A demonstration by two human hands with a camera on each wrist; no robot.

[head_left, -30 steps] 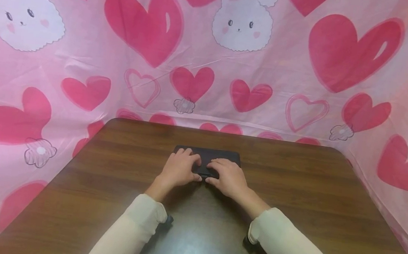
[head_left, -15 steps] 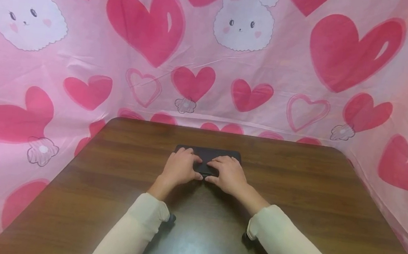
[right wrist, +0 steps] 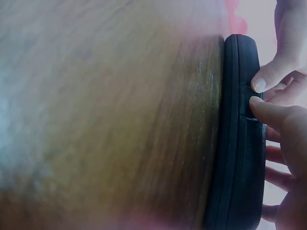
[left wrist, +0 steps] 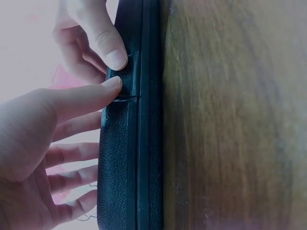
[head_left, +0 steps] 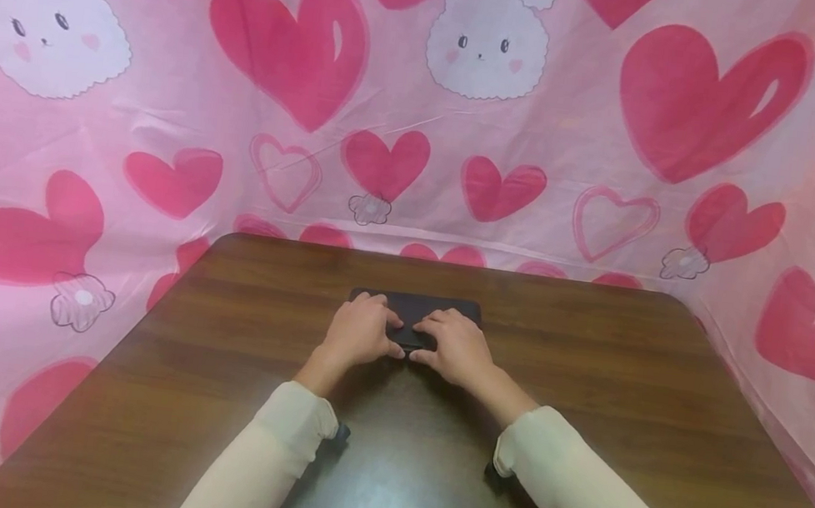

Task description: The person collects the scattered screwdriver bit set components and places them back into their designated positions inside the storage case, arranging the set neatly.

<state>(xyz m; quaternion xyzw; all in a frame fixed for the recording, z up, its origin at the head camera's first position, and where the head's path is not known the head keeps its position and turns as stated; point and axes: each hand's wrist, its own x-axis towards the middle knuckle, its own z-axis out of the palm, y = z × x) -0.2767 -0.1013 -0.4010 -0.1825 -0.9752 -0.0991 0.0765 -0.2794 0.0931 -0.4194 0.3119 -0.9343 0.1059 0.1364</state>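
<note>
A shut black hard case (head_left: pixel 416 307) with a textured surface lies flat on the table. My left hand (head_left: pixel 359 332) rests its fingers on the left part of the lid. On the right part lie the fingers of my right hand (head_left: pixel 459 348). Both thumbs press the latch (left wrist: pixel 125 81) in the middle of the front edge, their tips close together. A narrow seam runs along the case's front side in both wrist views. The contents are hidden, and the hands cover much of the lid.
The brown wood-grain table (head_left: pixel 210 399) extends around the case, its far edge a little behind it. A pink cloth (head_left: pixel 571 139) with hearts and rabbits hangs at the back and sides. Dark wrist devices (head_left: pixel 343 435) show at the sleeves.
Both hands stay at the case with only tiny shifts, and the lid remains down. The head view wobbles slightly.
</note>
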